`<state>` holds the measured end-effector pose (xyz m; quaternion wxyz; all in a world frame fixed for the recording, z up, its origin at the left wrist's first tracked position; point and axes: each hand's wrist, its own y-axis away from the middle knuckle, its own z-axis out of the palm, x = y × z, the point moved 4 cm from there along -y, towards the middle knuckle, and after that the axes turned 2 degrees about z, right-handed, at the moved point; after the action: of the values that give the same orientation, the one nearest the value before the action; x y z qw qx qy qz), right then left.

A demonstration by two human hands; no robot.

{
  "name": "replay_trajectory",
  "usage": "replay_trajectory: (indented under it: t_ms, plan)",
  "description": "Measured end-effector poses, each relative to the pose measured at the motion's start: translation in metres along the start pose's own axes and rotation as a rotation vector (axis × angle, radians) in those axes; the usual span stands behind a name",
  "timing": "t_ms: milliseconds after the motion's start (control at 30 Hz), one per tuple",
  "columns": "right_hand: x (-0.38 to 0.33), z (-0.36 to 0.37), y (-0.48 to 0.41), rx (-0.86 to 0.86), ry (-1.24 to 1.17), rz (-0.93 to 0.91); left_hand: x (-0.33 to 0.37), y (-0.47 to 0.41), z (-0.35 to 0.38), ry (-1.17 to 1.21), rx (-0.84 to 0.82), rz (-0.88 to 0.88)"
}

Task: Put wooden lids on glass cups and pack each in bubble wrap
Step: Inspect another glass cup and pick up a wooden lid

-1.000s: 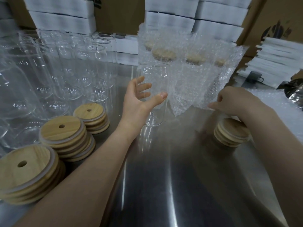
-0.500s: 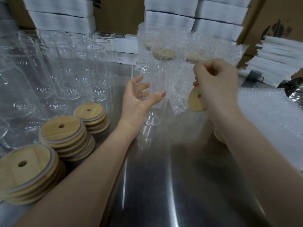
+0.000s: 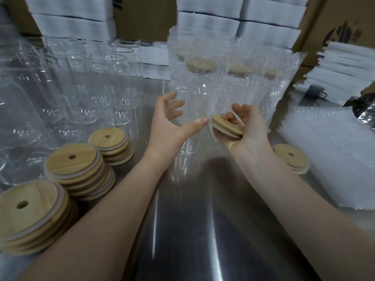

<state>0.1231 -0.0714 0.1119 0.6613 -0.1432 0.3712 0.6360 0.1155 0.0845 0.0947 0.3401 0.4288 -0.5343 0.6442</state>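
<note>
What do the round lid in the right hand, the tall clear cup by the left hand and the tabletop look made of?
Round lid: light wood, matte, visible grain, with a pale ring, possibly silicone. Tall clear cup: glass, glossy and see-through. Tabletop: likely brushed stainless steel, grey with streaky reflections.

Steel table (image 3: 182, 240): glass cups (image 3: 87, 94), lid stacks (image 3: 77, 171), bubble wrap (image 3: 332, 155).

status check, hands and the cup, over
Left hand cupped around upright glass cup, no lid on it. Right hand holding one wooden lid beside the cup. Nothing blocking the rim.
</note>
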Motion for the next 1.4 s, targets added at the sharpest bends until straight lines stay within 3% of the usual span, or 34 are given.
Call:
replay_trajectory:
  t_ms: [400,700,833,1167,1400]
  plan:
    - [0.013,-0.002,0.008,-0.040,-0.014,0.082,0.000,0.002,0.004,-0.062,-0.026,0.043]
    - [0.011,-0.002,0.016,-0.105,0.596,-0.089,-0.001,0.003,0.005,-0.064,0.019,0.063]
    - [0.011,0.003,0.020,-0.214,0.729,-0.155,-0.002,0.001,0.002,-0.055,0.065,0.049]
    - [0.010,-0.002,0.014,-0.321,0.236,0.066,0.001,-0.001,-0.009,-0.048,0.176,0.060]
    - [0.010,-0.006,0.002,-0.359,0.034,0.105,0.003,0.001,-0.005,-0.097,0.139,0.085]
